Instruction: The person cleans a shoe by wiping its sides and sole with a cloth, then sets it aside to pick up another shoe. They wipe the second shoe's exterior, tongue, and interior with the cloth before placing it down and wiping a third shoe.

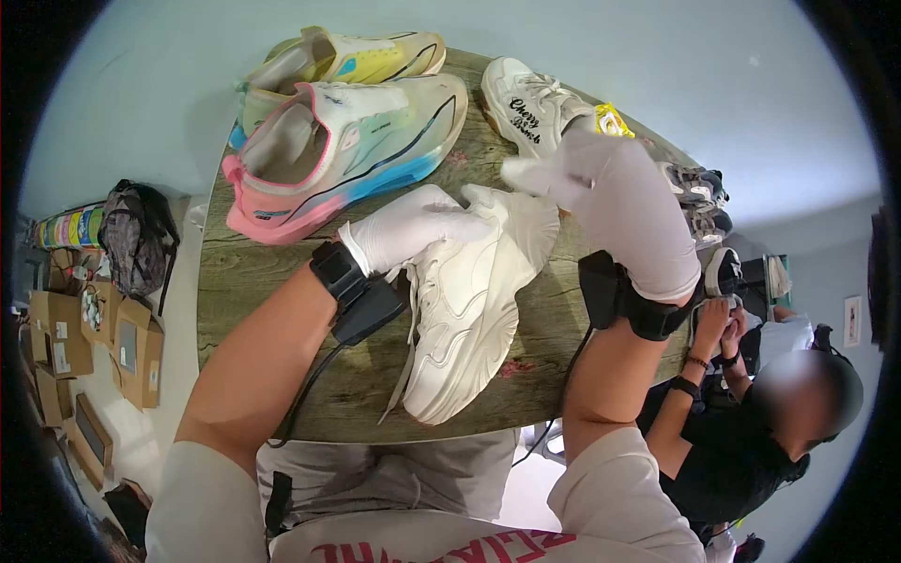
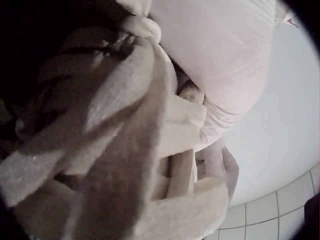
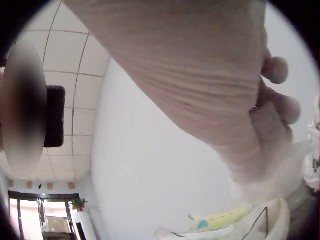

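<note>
A cream-white chunky sneaker (image 1: 460, 328) rests on the wood-grain table (image 1: 272, 375), toe toward my body, its laces (image 2: 120, 125) loose and close in the left wrist view. My gloved left hand (image 1: 413, 230) grips it at the ankle opening; most of its fingers are hidden there. My gloved right hand (image 1: 610, 178) is raised over the heel end, blurred. In the right wrist view some of its fingers (image 3: 287, 107) look curled, with a white blur below them; I cannot tell whether it holds anything.
A large pink, white and blue sneaker (image 1: 375, 141) and a yellow one (image 1: 404, 52) stand at the back left. At the back right are a lettered white sneaker (image 1: 521, 103), a yellow packet (image 1: 615, 120) and dark shoes (image 1: 699, 202). A person in black (image 1: 723, 441) sits at right.
</note>
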Demonstrator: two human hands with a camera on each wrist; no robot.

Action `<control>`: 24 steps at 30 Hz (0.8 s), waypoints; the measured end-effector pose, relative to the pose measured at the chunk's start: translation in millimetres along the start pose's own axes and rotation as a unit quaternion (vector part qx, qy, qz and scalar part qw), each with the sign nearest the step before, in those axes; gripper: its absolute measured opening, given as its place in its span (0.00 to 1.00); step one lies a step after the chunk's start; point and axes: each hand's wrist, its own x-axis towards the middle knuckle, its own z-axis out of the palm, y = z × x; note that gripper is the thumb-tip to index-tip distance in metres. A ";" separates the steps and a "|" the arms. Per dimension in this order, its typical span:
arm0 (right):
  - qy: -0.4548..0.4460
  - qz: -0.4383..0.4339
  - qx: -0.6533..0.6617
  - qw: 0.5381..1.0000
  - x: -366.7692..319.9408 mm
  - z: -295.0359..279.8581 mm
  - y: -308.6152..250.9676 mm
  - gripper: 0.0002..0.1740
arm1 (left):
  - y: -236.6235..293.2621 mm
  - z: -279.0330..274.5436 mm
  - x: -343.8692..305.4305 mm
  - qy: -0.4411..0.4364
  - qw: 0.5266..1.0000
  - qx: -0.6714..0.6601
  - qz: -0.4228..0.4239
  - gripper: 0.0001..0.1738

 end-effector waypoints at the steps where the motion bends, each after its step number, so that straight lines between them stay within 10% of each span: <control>1: 0.034 0.091 0.005 0.995 3.4 -1.7 -8.5 0.09 | -0.9 -0.5 0.2 -0.004 1.000 -0.002 -0.001 0.20; 5: 0.124 -0.029 -0.012 0.992 14.8 24.3 14.8 0.08 | 7.7 3.2 -2.5 -0.001 1.000 -0.005 -0.010 0.20; 7: 0.136 -0.257 -0.152 0.945 12.7 34.2 29.9 0.09 | 5.8 2.7 -1.8 0.004 1.000 -0.002 -0.014 0.20; 14: 0.006 -0.224 -0.135 0.965 2.3 20.7 20.0 0.11 | -5.1 -3.3 2.3 0.002 1.000 0.009 -0.017 0.20; 16: -0.061 -0.100 0.011 0.993 2.0 12.2 12.0 0.09 | -0.3 0.9 1.3 0.009 1.000 -0.001 -0.019 0.20; 19: -0.026 0.104 0.073 0.992 5.9 1.3 -9.7 0.16 | -4.4 -0.7 2.9 0.013 1.000 -0.005 -0.025 0.19; 24: 0.058 0.062 -0.003 0.996 12.1 12.3 -2.5 0.22 | 0.5 1.2 1.3 0.007 1.000 -0.006 -0.011 0.19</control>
